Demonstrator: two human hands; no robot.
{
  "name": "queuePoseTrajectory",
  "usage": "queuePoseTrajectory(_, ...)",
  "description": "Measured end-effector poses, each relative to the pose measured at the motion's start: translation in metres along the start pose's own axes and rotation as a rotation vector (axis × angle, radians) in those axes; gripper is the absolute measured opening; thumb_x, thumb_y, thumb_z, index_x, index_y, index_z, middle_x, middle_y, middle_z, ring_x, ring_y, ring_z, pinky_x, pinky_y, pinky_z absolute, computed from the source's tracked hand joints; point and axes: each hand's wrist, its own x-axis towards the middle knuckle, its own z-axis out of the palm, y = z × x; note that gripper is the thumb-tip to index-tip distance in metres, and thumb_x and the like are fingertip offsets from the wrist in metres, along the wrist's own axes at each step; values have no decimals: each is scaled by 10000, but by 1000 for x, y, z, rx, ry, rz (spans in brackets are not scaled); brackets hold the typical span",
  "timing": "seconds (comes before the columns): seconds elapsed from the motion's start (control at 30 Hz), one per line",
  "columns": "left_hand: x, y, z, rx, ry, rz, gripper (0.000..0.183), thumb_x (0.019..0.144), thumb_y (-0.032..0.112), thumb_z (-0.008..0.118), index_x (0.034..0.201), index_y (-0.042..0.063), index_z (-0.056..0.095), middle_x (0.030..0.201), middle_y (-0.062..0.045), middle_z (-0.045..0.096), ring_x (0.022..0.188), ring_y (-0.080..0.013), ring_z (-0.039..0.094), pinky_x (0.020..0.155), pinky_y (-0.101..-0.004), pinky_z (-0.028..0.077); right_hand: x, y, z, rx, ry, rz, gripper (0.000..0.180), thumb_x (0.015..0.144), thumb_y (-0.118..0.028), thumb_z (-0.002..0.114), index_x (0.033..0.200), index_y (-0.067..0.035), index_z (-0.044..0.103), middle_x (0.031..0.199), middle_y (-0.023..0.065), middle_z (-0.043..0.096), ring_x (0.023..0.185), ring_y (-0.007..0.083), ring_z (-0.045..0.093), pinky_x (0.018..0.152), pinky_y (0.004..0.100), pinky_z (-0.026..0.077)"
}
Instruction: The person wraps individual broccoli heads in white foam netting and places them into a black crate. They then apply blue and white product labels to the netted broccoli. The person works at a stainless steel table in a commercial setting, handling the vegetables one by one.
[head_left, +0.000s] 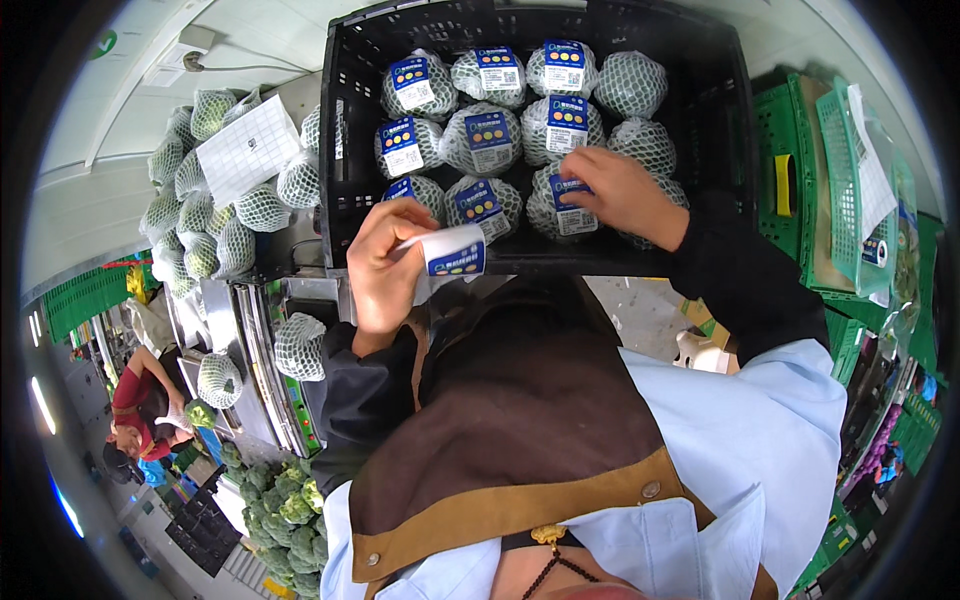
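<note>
My left hand (386, 262) grips a small stack or strip of blue-and-white labels (457, 251) at the near edge of a black plastic crate (536, 264). The fingertips of my right hand (622, 191) rest on the blue label (576, 202) of a net-wrapped vegetable (544, 202) in the front row, apparently without gripping it. Rows of vegetables in white foam netting lie in the crate, and many bear similar printed labels. One at the far right, a netted vegetable (631, 84), shows no label. Some in the front row are partly hidden by my hands.
Left of the crate, netted broccoli (199, 202) is piled under a sheet of paper (249, 150). A wrapping machine (255, 360) stands nearer, beside heaped broccoli heads (281, 517). Another person (146, 405) handles broccoli at far left. Green crates (784, 187) stack up on the right.
</note>
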Motion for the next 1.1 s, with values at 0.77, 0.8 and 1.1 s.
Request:
queuePoseTrajectory(0.77,0,5,31,-411,-11,-298,461,715,-185,571,1120,36,574,865,-54,621,798,-131,582,723,-242,470,-114,68,-31,-305,-61,243,494,732,-200,789,1141,-73,542,1052,104,646,926,273,651,777,350,518)
queuePoseTrajectory(0.8,4,5,27,-177,-108,-113,380,718,-173,591,1048,15,599,887,-59,619,803,-132,578,721,-234,469,-110,65,-31,-491,-37,216,493,734,-203,767,1145,-71,528,1036,86,625,936,278,630,780,383,517)
queuePoseTrajectory(1.1,30,39,51,-443,-53,-149,235,846,-165,530,1007,-6,595,975,-82,641,804,-97,620,683,-225,507,-79,3,-24,-67,206,-40,530,811,-182,742,1289,-47,556,1211,163,609,1098,281,604,941,349,487)
